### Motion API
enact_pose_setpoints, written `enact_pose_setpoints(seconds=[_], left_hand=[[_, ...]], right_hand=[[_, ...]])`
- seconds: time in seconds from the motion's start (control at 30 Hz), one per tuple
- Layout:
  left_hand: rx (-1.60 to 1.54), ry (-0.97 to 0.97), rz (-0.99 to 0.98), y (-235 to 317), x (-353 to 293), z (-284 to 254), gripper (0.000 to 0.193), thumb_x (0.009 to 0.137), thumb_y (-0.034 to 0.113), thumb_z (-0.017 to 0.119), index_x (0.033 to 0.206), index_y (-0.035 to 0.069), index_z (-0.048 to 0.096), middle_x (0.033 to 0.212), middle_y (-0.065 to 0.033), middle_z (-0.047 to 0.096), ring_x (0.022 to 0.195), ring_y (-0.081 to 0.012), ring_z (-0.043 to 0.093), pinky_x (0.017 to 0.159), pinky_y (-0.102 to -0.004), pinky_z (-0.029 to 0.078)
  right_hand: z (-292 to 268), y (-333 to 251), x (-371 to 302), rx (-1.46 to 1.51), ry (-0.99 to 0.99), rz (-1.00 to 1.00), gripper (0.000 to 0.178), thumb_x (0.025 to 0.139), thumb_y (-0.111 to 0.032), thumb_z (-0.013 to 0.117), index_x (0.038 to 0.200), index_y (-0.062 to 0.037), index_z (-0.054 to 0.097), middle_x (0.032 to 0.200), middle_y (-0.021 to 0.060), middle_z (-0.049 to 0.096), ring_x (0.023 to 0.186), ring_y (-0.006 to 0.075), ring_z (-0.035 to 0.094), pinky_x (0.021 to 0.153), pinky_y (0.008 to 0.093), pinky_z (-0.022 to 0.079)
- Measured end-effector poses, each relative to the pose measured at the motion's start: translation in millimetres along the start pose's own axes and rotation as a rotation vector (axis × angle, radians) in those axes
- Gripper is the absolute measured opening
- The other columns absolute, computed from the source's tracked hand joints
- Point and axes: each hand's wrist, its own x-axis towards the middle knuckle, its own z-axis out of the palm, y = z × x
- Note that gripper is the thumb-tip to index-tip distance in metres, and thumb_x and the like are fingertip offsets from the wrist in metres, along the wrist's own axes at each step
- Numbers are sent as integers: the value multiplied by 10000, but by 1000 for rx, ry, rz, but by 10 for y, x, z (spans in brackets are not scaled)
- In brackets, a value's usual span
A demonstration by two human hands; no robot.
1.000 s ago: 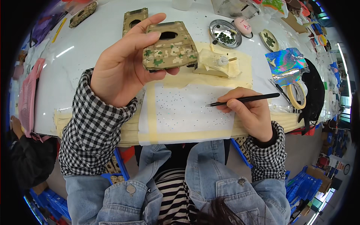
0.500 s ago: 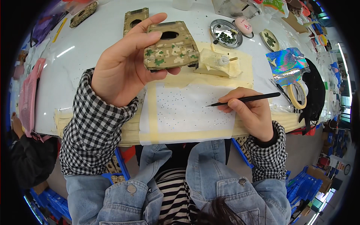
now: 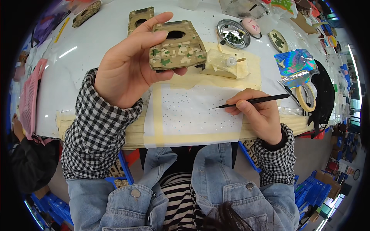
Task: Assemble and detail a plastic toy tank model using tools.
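Raised above the table, my left hand (image 3: 125,63) grips a camouflage-painted model tank hull (image 3: 179,48) by its side, thumb near the round hole in its top. My right hand (image 3: 256,113) pinches a thin black fine-tipped brush (image 3: 260,100) like a pen. The brush tip points left over a white sheet (image 3: 185,129) sprinkled with many tiny specks. Yellow tape borders the sheet. Just beyond the sheet, a small white bottle or cap (image 3: 231,61) sits in a tape-covered block (image 3: 219,67), with a short stick beside it.
A round metal tin (image 3: 233,34) holds small dark green pieces, with a pink round object (image 3: 251,26) beside it. On the right lie a shiny holographic pouch (image 3: 295,63) and a tape roll (image 3: 305,98). Another camouflage hull (image 3: 139,19) stands behind my left hand. A pink mesh basket (image 3: 31,100) is far left.
The view has shifted very slightly. My left hand tilts the hull a little; the brush and my right hand stay nearly still over the sheet.
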Motion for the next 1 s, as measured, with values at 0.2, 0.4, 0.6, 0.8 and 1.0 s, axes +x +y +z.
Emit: enact_pose_setpoints(seconds=[0.2, 0.4, 0.6, 0.8, 1.0], left_hand=[[5, -3, 9, -7, 1, -12, 536, 935, 163, 380, 1426, 40, 206, 1329, -300, 401, 810, -152, 660, 578, -150, 548], [17, 4, 9, -2, -3, 3, 534, 936, 169, 377, 1425, 37, 208, 1330, -299, 402, 813, -145, 653, 576, -148, 540], [30, 15, 4, 6, -5, 16, 535, 936, 169, 374, 1426, 33, 207, 1331, -299, 402, 794, -135, 646, 564, -148, 529], [27, 21, 5, -2, -8, 8, 538, 935, 168, 374, 1428, 33, 205, 1333, -300, 401, 795, -137, 646, 565, -150, 528], [22, 26, 3, -1, -5, 17, 539, 933, 168, 376, 1428, 35, 209, 1329, -297, 408, 788, -138, 649, 560, -150, 527]], right_hand=[[11, 32, -3, 45, 60, 22, 159, 925, -72, 540, 978, 61, 608, 946, 113, 648, 831, 142, 631, 771, 245, 508], [12, 8, 1, 17, 28, 27, 152, 922, -66, 545, 976, 63, 605, 955, 114, 645, 831, 137, 622, 775, 243, 505], [15, 5, 3, 25, 8, 25, 152, 920, -63, 547, 976, 67, 603, 963, 115, 644, 846, 136, 616, 780, 240, 502], [17, 19, 6, 22, 12, 21, 151, 921, -60, 545, 976, 67, 603, 961, 116, 645, 841, 137, 620, 776, 240, 503], [22, 7, 4, 27, 23, 32, 153, 919, -66, 550, 980, 62, 607, 949, 108, 648, 837, 133, 620, 771, 238, 503]])
